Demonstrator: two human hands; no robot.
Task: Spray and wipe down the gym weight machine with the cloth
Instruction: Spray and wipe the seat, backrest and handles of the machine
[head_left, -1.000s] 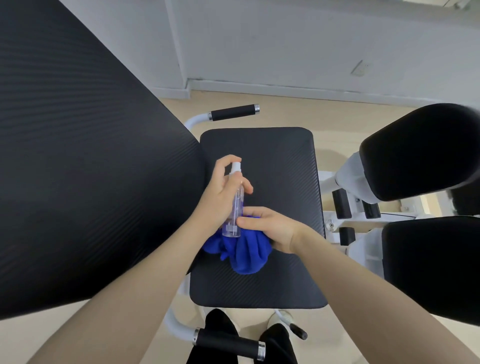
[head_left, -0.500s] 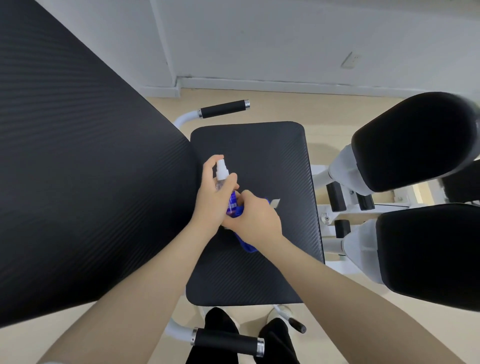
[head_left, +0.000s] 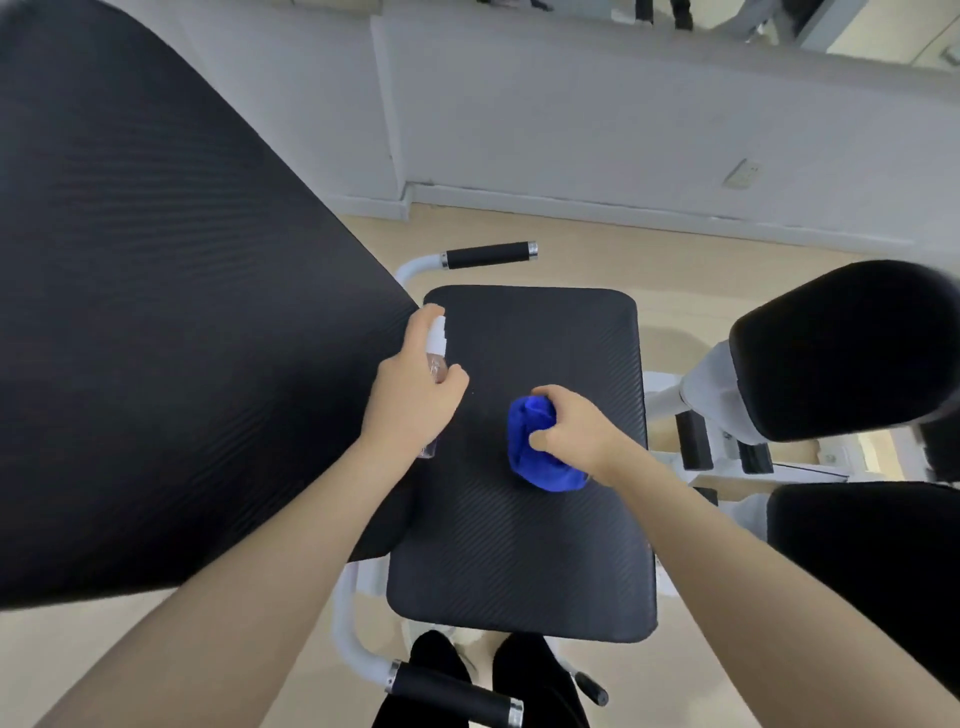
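Left hand (head_left: 410, 400) grips a small clear spray bottle (head_left: 435, 364) with a white nozzle, index finger laid over the top, above the left edge of the black seat pad (head_left: 519, 545), just beside the large black back pad (head_left: 156, 312); right hand (head_left: 571, 436) is curled round a bunched blue cloth (head_left: 530, 447) near the middle of the seat pad, apart from the bottle. Black-gripped handles on white tubing show beyond the seat (head_left: 488, 254) and at its near-left corner (head_left: 452, 696); two black roller pads (head_left: 841, 348) stand to the right on the white frame, over a beige floor (head_left: 701, 270).
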